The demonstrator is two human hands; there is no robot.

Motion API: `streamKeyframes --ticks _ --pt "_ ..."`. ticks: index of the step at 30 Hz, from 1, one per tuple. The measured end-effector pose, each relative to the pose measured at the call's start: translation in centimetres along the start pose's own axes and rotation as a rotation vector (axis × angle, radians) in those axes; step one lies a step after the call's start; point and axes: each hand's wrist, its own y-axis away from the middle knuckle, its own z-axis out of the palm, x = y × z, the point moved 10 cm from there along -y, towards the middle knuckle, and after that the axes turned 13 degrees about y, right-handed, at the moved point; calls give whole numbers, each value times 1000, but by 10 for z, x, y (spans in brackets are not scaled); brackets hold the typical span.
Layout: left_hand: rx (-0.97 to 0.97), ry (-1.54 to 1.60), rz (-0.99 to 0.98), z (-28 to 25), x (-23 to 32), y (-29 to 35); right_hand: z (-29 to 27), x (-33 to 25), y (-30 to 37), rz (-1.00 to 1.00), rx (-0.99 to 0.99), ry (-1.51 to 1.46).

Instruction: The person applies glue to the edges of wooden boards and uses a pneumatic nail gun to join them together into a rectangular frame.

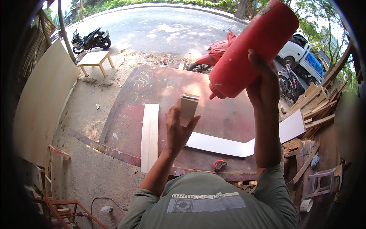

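My left hand grips a short wooden board held up above the worktable, its end edge turned upward. Along that edge runs a line of white glue. My right hand is wrapped around a large red squeeze bottle, tilted with its nozzle pointing down and left. The nozzle tip is apart from the board, a little to its right. Beneath my hands, a white board lies on the table, meeting another white piece that runs off to the right behind my forearm.
A pale wooden plank lies on the reddish worktable. Near the front edge sits a red-and-black tape measure. Scrap wood is piled at right; a plywood sheet leans at left. Beyond stand a small table and a red motorbike.
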Motion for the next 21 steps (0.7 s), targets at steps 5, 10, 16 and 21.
streamKeyframes --ticks 5,10,16,21 --pt "258 -103 353 -48 46 24 -105 -111 39 -210 118 146" --pt "197 -18 609 -15 91 72 -244 -243 128 -379 392 303" --pt "-349 323 382 138 113 72 -322 -238 164 -264 667 471" --pt "-662 365 261 253 136 64 -349 -194 147 -88 527 383"
